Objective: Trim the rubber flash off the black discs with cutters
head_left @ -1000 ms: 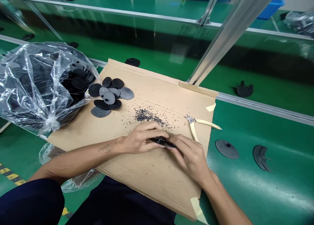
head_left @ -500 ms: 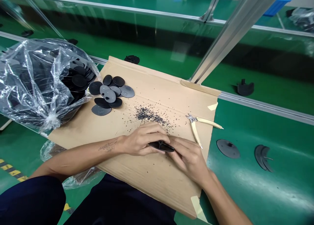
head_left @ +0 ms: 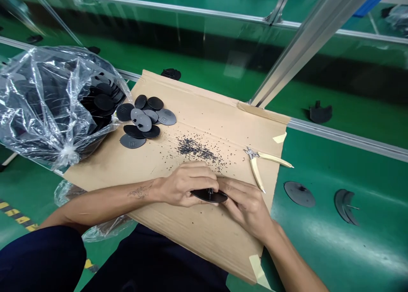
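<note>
Left grip (head_left: 194,183) and right grip (head_left: 245,200) hold a black disc (head_left: 207,197) (post (head_left: 210,191) up), long axis sideways.

Centre frame, a cardboard sheet (head_left: 219,113); on its upper-left part, a pile of discs (head_left: 144,124), right of the bag (head_left: 35,109); scraps (head_left: 196,148) mid-sheet; below them, a held disc (head_left: 208,196) between left hand (head_left: 191,183) and right hand (head_left: 245,202); cutters (head_left: 253,154) right of the scraps; loose parts (head_left: 299,193) farther right.
</note>
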A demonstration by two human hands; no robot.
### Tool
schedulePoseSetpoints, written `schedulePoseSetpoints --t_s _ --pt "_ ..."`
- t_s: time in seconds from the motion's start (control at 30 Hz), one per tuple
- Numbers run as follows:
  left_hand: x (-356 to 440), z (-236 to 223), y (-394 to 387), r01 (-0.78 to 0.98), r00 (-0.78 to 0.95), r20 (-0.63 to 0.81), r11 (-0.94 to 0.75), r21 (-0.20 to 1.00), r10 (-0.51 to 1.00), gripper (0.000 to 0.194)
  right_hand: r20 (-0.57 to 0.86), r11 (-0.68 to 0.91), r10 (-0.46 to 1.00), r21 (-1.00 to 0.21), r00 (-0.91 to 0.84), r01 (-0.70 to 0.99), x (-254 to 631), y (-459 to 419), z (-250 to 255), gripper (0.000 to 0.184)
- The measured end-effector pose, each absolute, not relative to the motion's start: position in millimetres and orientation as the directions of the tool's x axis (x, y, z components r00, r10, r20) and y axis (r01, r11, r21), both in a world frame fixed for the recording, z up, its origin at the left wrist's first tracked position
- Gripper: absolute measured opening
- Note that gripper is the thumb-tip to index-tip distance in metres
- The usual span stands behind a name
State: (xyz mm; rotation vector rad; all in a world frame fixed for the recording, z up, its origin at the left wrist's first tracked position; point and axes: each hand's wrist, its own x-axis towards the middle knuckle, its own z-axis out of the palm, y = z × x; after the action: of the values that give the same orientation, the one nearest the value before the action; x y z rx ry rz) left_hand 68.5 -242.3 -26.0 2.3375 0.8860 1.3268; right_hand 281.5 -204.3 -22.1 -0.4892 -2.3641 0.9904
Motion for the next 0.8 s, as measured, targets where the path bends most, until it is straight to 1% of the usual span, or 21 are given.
schedulePoseSetpoints --t_s 0.13,0.23,0.4,0.5,0.63,0.7,0.8 --pt "67.8 -25.0 -240.7 0.315 0.402 0.626 -0.743 0.591 0.668 0.016 0.343 0.678 0.491 -0.727 -0.801 0.104 282.6 -203.2 -22.5 0.022" --pt "66.8 -24.3 -238.2 0.293 0.402 0.597 -0.715 0.635 0.695 0.019 0.349 0.698 0.496 -0.705 -0.795 0.126 283.7 -202.8 -23.1 0.02" --pt "64.5 -25.4 -237.6 0.291 0.322 0.622 -0.7 0.653 0.714 0.02 0.37 0.729 0.501 -0.667 -0.782 0.152 284.1 -202.1 -22.9 0.027" --pt "64.2 -27.2 -238.9 0.293 0.338 0.595 -0.682 0.67 0.729 0.02 0.38 0.747 0.505 -0.641 -0.775 0.173 285.1 -201.8 -25.6 0.028" --pt "65.0 -28.5 -239.5 0.299 0.374 0.558 -0.666 0.684 0.741 0.03 0.4 0.787 0.508 -0.575 -0.763 0.222 287.1 -201.6 -29.2 0.028" --pt "65.3 -27.7 -239.1 0.288 0.376 0.576 -0.682 0.672 0.726 0.027 0.398 0.789 0.502 -0.573 -0.768 0.219 287.2 -201.5 -28.7 0.028" --pt "65.5 -25.0 -238.6 0.281 0.366 0.609 -0.707 0.649 0.704 0.017 0.382 0.77 0.495 -0.608 -0.781 0.19 286.0 -201.6 -26.0 0.027"
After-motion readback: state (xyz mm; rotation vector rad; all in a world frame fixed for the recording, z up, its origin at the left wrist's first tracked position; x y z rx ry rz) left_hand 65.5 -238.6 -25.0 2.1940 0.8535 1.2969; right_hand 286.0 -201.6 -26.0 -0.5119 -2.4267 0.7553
